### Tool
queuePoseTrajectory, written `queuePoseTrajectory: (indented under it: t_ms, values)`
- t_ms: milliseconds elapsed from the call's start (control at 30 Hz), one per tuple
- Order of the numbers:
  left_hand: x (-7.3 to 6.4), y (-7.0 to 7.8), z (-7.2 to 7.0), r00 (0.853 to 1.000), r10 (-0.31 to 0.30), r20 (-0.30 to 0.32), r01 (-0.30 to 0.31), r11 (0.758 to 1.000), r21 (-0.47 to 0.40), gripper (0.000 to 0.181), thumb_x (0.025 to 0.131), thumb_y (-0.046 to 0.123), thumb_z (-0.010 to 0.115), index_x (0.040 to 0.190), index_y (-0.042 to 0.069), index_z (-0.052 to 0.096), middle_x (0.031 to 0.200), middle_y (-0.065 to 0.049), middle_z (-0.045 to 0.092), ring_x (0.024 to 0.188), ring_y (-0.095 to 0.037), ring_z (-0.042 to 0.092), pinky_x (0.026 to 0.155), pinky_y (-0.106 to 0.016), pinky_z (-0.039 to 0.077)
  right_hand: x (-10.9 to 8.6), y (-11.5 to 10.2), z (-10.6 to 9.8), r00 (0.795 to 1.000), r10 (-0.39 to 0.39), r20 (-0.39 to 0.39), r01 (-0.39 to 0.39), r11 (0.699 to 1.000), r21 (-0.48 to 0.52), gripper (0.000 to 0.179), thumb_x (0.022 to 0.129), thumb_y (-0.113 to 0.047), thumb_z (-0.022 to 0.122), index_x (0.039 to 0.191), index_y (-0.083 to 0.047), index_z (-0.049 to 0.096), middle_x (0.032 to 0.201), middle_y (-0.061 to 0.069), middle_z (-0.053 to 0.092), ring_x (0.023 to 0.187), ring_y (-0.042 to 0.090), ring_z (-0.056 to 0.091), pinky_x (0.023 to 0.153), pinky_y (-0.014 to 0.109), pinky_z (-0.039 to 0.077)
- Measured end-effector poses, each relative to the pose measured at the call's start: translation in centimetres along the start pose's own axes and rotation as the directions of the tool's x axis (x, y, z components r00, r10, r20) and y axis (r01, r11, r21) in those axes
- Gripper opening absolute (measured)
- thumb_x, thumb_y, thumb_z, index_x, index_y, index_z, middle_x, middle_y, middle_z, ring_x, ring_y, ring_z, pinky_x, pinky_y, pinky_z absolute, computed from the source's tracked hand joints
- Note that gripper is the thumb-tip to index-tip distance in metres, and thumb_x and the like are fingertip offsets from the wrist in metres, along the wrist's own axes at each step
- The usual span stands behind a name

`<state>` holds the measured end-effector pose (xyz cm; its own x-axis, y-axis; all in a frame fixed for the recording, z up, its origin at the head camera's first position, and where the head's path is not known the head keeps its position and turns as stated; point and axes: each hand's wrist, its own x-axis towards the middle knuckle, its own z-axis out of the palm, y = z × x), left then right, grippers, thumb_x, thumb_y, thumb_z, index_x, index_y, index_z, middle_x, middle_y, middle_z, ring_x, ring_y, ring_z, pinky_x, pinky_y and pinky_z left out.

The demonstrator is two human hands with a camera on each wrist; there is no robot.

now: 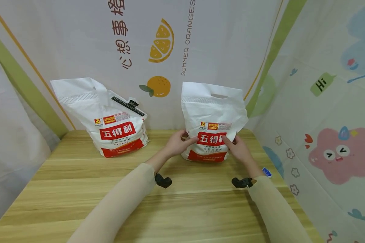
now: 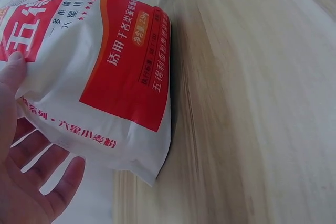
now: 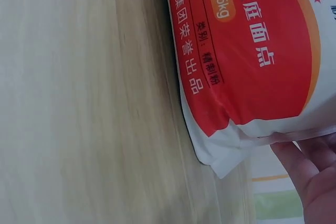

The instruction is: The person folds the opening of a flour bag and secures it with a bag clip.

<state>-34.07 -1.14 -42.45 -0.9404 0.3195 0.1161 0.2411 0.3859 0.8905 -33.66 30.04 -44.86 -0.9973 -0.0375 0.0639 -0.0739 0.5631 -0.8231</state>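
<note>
A white and red bag of flour [image 1: 211,121] stands upright on the table toward the back, with a cut-out handle in its flat top. My left hand [image 1: 180,144] holds its left side, thumb on the front near the red label. On the opposite side, my right hand [image 1: 238,148] holds the bag with the thumb on the front and the other fingers at the edge. In the left wrist view, the left hand's fingers [image 2: 44,174] are spread along the side of the bag. The right wrist view shows the right hand [image 3: 315,169] at the bag's lower side, partly cut off.
A second flour bag [image 1: 118,135] stands at the back left of the wooden table [image 1: 182,209], its top leaning left. Against it is a white clip-like piece with a black toothed strip [image 1: 128,105]. Printed curtains [image 1: 219,40] hang behind and at the sides. A small blue sticker-like piece [image 1: 266,172] lies near the right edge.
</note>
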Motion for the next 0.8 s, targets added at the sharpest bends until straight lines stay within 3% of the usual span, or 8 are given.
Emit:
queuePoseTrajectory:
  t_ms: [267, 567, 800]
  values:
    - [-0.5, -0.6, -0.7, 1.0, 0.02, -0.019, -0.02, 1.0, 0.005, 0.049, 0.102, 0.044, 0.078, 0.136, 0.01, 0.07, 0.131, -0.012, 0.076, 0.119, -0.031, 0.073, 0.079, -0.033, 0.063, -0.1, -0.6, 0.8, 1.0, -0.02, -0.012, 0.02, 1.0, -0.004, 0.079, 0.107, -0.066, 0.057, 0.161, -0.009, 0.049, 0.156, 0.023, 0.061, 0.143, 0.044, 0.061, 0.114, 0.061, 0.054]
    - [-1.8, -1.4, -1.6, 0.999, 0.021, -0.034, -0.019, 0.999, 0.046, 0.051, 0.102, 0.048, 0.077, 0.139, 0.014, 0.069, 0.131, -0.009, 0.076, 0.12, -0.03, 0.073, 0.096, -0.045, 0.064, -0.6, -1.3, 1.8, 0.999, -0.03, 0.011, 0.03, 0.999, -0.023, 0.08, 0.107, -0.068, 0.056, 0.162, -0.01, 0.047, 0.157, 0.023, 0.06, 0.145, 0.044, 0.059, 0.117, 0.062, 0.052]
    - [-2.8, -1.8, -2.5, 0.997, 0.032, -0.064, -0.027, 0.997, 0.077, 0.048, 0.103, 0.046, 0.077, 0.137, 0.013, 0.07, 0.126, -0.009, 0.077, 0.114, -0.028, 0.075, 0.092, -0.042, 0.064, -0.8, -2.0, 2.7, 0.999, -0.028, 0.039, 0.028, 1.0, 0.0, 0.082, 0.104, -0.072, 0.059, 0.162, -0.015, 0.047, 0.156, 0.02, 0.062, 0.144, 0.043, 0.061, 0.116, 0.062, 0.053]
